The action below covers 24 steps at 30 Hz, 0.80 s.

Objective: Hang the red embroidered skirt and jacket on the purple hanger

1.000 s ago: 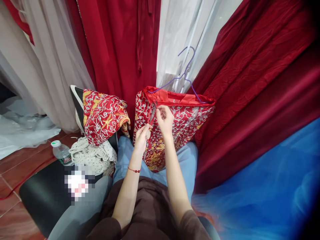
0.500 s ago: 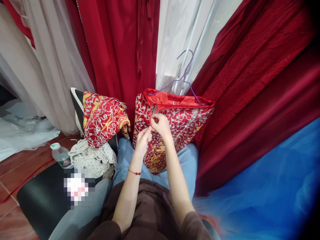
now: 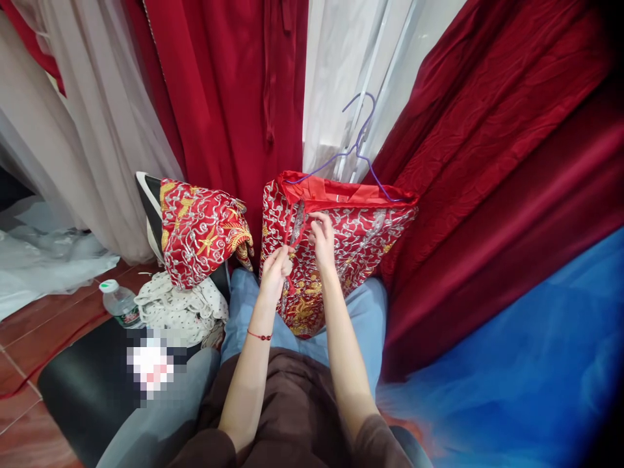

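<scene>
we have one red embroidered garment (image 3: pixel 361 237), worked in silver and gold, propped upright against our thighs, straight in front of both hands. its red lining edge (image 3: pixel 336 190) lies beyond our fingers, and its lower part runs down between our knees. our left hand (image 3: pixel 275 270) is closed in a pinch on a red tie (image 3: pixel 291 286) near the garment's left side, with a tail hanging below the grip. our right hand (image 3: pixel 322 242) is just to the right, over the garment's front, half open with loosely curled fingers; we see nothing gripped in it, and cannot tell whether a fingertip touches the tie. counting up, we have two hands, one purple hanger (image 3: pixel 357 147) at the garment's top edge, and one red beaded bracelet (image 3: pixel 259 336) on our left wrist. to our left are one more embroidered piece (image 3: pixel 195 240), folded, one bundle of dotted white cloth (image 3: pixel 180 305) under it, one clear bottle (image 3: pixel 119 302) beside the bundle, and one black seat (image 3: pixel 82 383).
</scene>
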{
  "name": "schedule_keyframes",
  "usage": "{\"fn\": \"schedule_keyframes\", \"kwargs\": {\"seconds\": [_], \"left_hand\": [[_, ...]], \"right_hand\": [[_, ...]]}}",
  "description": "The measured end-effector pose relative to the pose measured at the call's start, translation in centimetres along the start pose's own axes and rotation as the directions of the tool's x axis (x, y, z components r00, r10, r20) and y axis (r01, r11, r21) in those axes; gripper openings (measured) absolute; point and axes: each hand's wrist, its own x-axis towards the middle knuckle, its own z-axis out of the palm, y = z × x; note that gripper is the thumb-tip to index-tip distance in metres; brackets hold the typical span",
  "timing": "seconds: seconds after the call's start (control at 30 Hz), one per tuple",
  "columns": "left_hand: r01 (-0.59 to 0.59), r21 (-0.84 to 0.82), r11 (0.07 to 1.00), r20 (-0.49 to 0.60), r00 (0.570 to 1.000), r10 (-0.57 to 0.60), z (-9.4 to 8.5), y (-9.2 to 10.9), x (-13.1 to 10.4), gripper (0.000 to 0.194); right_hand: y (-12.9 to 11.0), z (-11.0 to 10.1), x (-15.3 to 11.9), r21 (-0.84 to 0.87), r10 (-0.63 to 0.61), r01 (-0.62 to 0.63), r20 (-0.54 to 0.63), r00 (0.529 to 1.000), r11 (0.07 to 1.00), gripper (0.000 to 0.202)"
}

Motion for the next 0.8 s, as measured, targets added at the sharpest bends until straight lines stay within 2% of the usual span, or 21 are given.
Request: {"fn": "schedule_keyframes", "kwargs": {"seconds": [0.07, 0.13, 0.2, 0.27, 0.33, 0.43, 0.5, 0.6, 0.67, 0.73, 0.77, 0.8], "left_hand": [[-0.006, -0.016, 1.0, -0.002, 1.0, 0.005, -0.2, 0.2, 0.0, 0.036], [-0.02, -0.025, 1.0, -0.018, 1.0, 0.019, -0.4, 0.5, 0.0, 0.039], [-0.016, -0.011, 1.0, -0.012, 1.0, 0.016, -0.4, 0.6, -0.2, 0.04], [-0.008, -0.001, 1.0, 0.018, 1.0, 0.008, -0.3, 0.7, -0.3, 0.038], [-0.029, -0.008, 1.0, 0.034, 0.999, 0.03, -0.1, 0.8, -0.4, 0.035], [-0.115, -0.011, 0.993, 0.0, 0.993, 0.115, 0.4, 1.6, 0.3, 0.031], [-0.17, 0.017, 0.985, 0.001, 0.985, 0.17, 1.0, 2.9, 1.3, 0.026], [-0.262, 0.096, 0.96, 0.023, 0.965, 0.261, 2.3, 6.0, 3.7, 0.015], [-0.353, 0.173, 0.92, -0.012, 0.933, 0.36, 2.9, 8.1, 5.7, 0.008], [-0.45, 0.283, 0.847, -0.066, 0.872, 0.485, 2.9, 9.6, 7.6, 0.004], [-0.481, 0.353, 0.802, -0.077, 0.84, 0.537, 2.6, 9.9, 8.4, 0.004], [-0.488, 0.427, 0.761, -0.069, 0.822, 0.566, 2.1, 10.1, 9.1, 0.005]], "right_hand": [[-0.6, -1.6, 0.1, 0.092, 0.051, -0.039, -0.134, 0.99, 0.995, 0.025], [-1.3, -3.9, 0.2, 0.209, 0.141, -0.085, -0.272, 0.952, 0.974, 0.025], [-2.0, -6.4, 0.1, 0.292, 0.172, -0.053, -0.398, 0.901, 0.955, 0.028], [-2.6, -8.3, -0.2, 0.274, 0.118, 0.029, -0.504, 0.856, 0.961, 0.029], [-3.1, -9.3, -0.5, 0.167, 0.007, 0.106, -0.567, 0.824, 0.98, 0.027], [-3.5, -10.2, -0.5, -0.104, -0.211, 0.185, -0.593, 0.777, 0.977, 0.018], [-3.7, -11.0, -0.1, -0.281, -0.328, 0.196, -0.575, 0.749, 0.94, 0.012], [-3.7, -12.9, 0.4, -0.432, -0.409, 0.164, -0.571, 0.712, 0.887, 0.007], [-3.6, -14.3, 0.2, -0.52, -0.468, 0.125, -0.607, 0.642, 0.845, 0.005], [-3.2, -15.4, -0.4, -0.6, -0.529, 0.065, -0.643, 0.554, 0.798, 0.003], [-3.0, -15.8, -0.7, -0.622, -0.542, 0.032, -0.653, 0.529, 0.782, 0.003], [-2.7, -15.9, -1.1, -0.632, -0.536, 0.0, -0.657, 0.531, 0.775, 0.003]]}}
